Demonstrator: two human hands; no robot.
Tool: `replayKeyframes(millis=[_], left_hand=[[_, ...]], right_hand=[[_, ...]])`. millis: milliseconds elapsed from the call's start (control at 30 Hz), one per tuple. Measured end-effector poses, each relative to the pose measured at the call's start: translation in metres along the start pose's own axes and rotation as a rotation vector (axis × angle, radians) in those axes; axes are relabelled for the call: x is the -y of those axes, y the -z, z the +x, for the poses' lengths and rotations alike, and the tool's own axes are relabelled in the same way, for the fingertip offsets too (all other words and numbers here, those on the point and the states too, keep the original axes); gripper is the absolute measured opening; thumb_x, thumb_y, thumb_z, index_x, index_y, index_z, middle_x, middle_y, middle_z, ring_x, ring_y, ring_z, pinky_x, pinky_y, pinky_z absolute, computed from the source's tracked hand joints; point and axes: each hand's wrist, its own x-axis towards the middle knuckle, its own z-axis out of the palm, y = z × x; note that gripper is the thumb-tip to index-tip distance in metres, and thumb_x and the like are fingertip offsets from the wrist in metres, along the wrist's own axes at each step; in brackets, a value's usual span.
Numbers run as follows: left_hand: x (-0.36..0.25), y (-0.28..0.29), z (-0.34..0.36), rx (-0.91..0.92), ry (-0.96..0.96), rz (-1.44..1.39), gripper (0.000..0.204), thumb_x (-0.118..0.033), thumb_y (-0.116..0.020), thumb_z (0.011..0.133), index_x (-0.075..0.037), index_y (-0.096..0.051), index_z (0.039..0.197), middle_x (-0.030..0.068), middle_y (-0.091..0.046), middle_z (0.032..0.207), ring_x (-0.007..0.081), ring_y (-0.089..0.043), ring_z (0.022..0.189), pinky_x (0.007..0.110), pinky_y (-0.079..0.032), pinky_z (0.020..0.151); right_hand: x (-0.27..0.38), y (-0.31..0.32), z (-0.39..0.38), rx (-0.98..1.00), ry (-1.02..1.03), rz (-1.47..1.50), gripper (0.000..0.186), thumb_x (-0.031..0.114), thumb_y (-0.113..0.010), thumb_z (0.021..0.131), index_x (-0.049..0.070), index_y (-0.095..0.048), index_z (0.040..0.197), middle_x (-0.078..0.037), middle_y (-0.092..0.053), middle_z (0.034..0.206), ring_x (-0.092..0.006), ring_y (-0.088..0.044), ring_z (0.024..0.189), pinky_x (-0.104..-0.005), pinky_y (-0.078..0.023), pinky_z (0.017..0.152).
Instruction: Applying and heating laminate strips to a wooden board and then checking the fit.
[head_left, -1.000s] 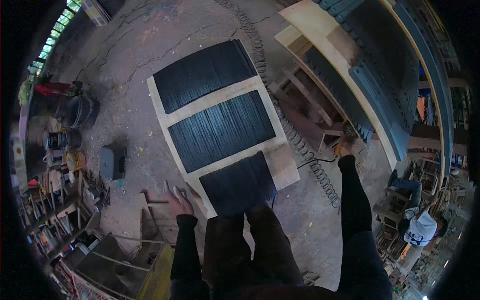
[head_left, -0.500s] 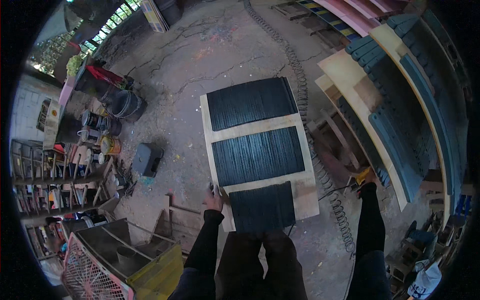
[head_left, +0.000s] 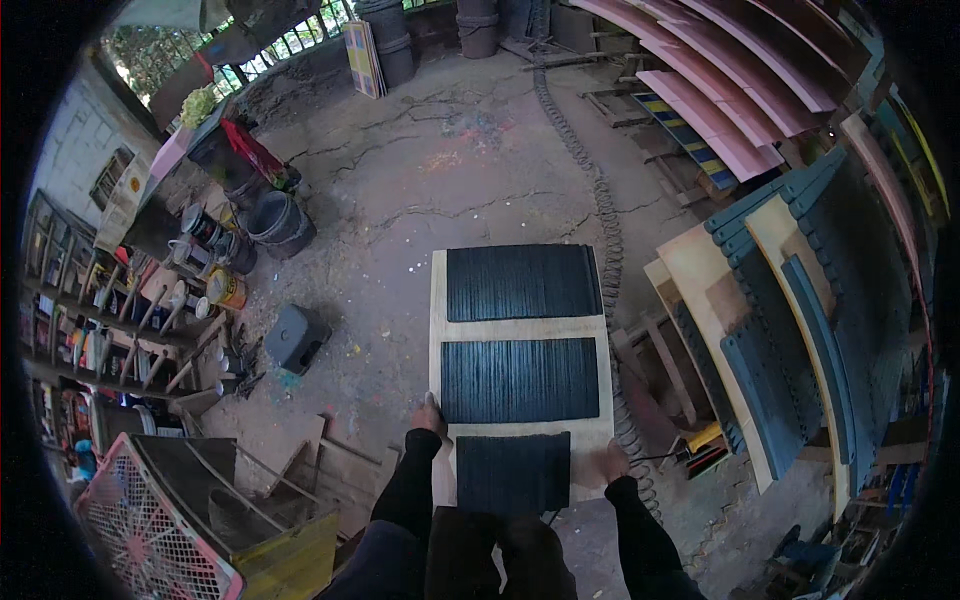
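In front of my legs stands a pale wooden board [head_left: 521,330] carrying three dark, finely ridged panels. The far panel [head_left: 523,283] and the middle panel [head_left: 520,380] are wide; the near panel [head_left: 513,470] is narrower and partly shiny. My left hand [head_left: 427,416] is closed on the board's left edge, near the gap between the middle and near panels. At the right edge, by the near panel, is my right hand [head_left: 610,463]; blur hides its fingers. Right of that hand, a yellow tool [head_left: 705,437] with a thin dark rod rests by the rack.
Blue-grey and pale panels [head_left: 765,350] stand in rows at the right, with pink boards [head_left: 725,75] beyond. A coiled hose [head_left: 606,215] runs along the floor. At left are a grey stool [head_left: 296,338], black bucket [head_left: 279,222], paint cans [head_left: 226,288] and pink fan grille [head_left: 150,525].
My right hand has left the yellow tool and moved left to the board's right edge. The left hand stays on the left edge. The view has tilted up, showing more floor beyond.
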Motion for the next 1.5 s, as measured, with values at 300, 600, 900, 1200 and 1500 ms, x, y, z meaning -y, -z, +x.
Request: replayKeyframes(millis=[300,600,900,1200,1500], left_hand=[[-0.020,0.022,-0.033,-0.043,-0.358,0.189,0.033,-0.022,-0.047,0.097,0.000,-0.056,0.119,0.0325,-0.062,0.098,0.0499,-0.060,0.092,0.051,-0.050,0.075],[-0.009,0.106,-0.038,0.050,-0.061,-0.422,0.052,-0.043,-0.039,0.102,0.004,-0.061,0.106,0.0241,-0.061,0.084,0.0304,-0.053,0.073,0.046,-0.044,0.071],[-0.054,0.297,-0.059,0.160,0.068,-1.083,0.064,-0.052,-0.041,0.099,-0.002,-0.041,0.140,0.0096,-0.049,0.140,0.0224,-0.046,0.124,0.044,-0.027,0.110],[-0.083,0.423,-0.082,0.287,0.063,-1.161,0.068,-0.052,-0.041,0.099,-0.004,-0.035,0.146,0.0103,-0.042,0.147,0.0248,-0.038,0.136,0.041,-0.028,0.113],[-0.042,0.448,-0.043,0.052,-0.233,-0.852,0.055,-0.043,-0.040,0.101,-0.001,-0.045,0.137,0.0095,-0.061,0.126,0.0249,-0.055,0.119,0.036,-0.038,0.105]], right_hand=[[0.009,-0.015,-0.024,-0.163,0.008,0.220,0.046,0.038,-0.043,0.101,-0.003,-0.063,0.109,-0.012,-0.063,0.101,-0.0245,-0.061,0.086,-0.0371,-0.051,0.076],[0.097,-0.064,-0.101,-0.009,0.345,-0.308,0.044,0.037,-0.044,0.096,-0.001,-0.065,0.102,-0.016,-0.068,0.098,-0.0290,-0.063,0.089,-0.0381,-0.050,0.079],[0.180,-0.177,-0.182,-0.092,0.168,-0.302,0.056,0.047,-0.038,0.099,-0.003,-0.064,0.105,-0.026,-0.065,0.104,-0.0452,-0.057,0.103,-0.0479,-0.043,0.091],[0.242,-0.278,-0.211,-0.002,0.168,-0.461,0.060,0.049,-0.036,0.098,-0.002,-0.063,0.114,-0.030,-0.061,0.115,-0.0457,-0.053,0.113,-0.0467,-0.041,0.093],[0.287,-0.321,-0.190,0.068,0.357,-0.571,0.059,0.047,-0.037,0.098,-0.005,-0.064,0.108,-0.028,-0.062,0.112,-0.0464,-0.054,0.110,-0.0465,-0.041,0.091]])
